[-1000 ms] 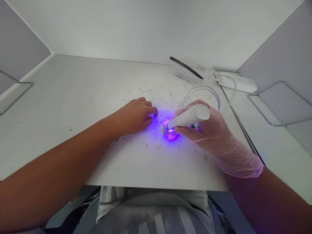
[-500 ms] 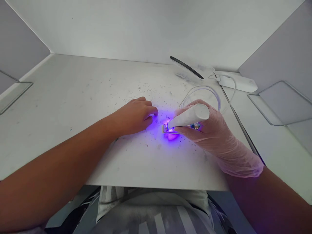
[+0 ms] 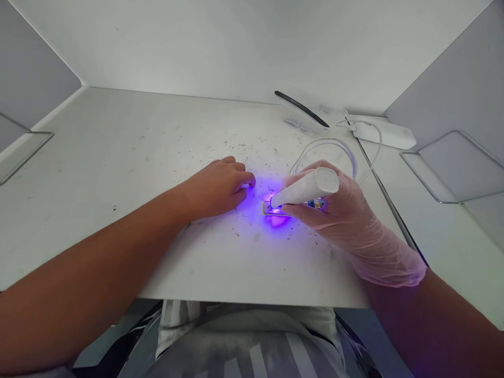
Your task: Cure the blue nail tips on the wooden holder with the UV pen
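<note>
My right hand [image 3: 334,210], in a thin, translucent pinkish glove, grips a white handheld UV lamp [image 3: 305,188]. The lamp leans with its lower end over a small flat rectangular piece [image 3: 269,208] with a pale yellowish edge. Violet light spills onto the piece and the tabletop around it. Something shiny and multicoloured [image 3: 316,203] shows between my gloved fingers; its kind is unclear. Bare, my left hand [image 3: 222,188] rests on the table left of the glow. Its fingers are loosely bent, thumb and forefinger apart, with nothing in them.
Dark specks and scraps litter the white tabletop [image 3: 98,152]. Behind the lamp lie a coiled white cable [image 3: 328,140], a dark nail file [image 3: 301,108] on clear plastic and a white power bar [image 3: 386,133]. Wire frames stand at left [image 3: 29,157] and right [image 3: 441,202].
</note>
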Action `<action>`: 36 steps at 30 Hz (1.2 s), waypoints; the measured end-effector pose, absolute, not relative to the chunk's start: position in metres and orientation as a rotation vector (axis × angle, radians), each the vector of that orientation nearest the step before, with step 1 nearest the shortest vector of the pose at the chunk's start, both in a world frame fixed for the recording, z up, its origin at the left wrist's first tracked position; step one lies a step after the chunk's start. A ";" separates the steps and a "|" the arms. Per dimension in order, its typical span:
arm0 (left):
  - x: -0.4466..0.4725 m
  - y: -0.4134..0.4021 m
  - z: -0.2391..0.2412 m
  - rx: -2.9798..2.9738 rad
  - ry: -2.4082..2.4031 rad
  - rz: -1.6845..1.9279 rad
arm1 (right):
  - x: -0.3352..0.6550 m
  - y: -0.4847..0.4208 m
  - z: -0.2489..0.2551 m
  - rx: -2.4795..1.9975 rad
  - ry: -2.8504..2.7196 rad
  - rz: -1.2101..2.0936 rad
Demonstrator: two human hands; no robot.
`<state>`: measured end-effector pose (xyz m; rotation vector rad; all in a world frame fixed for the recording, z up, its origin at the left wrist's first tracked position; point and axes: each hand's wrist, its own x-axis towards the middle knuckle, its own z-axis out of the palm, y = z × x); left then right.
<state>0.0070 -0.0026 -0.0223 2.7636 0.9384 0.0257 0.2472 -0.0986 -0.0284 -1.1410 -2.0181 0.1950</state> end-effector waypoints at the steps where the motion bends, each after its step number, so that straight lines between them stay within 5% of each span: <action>1: 0.007 -0.003 -0.022 2.762 0.939 0.026 | 0.247 -0.098 -0.028 -1.136 -2.022 0.189; 36: 0.009 -0.004 -0.020 2.758 0.965 -0.007 | 0.247 -0.099 -0.027 -1.156 -2.005 0.233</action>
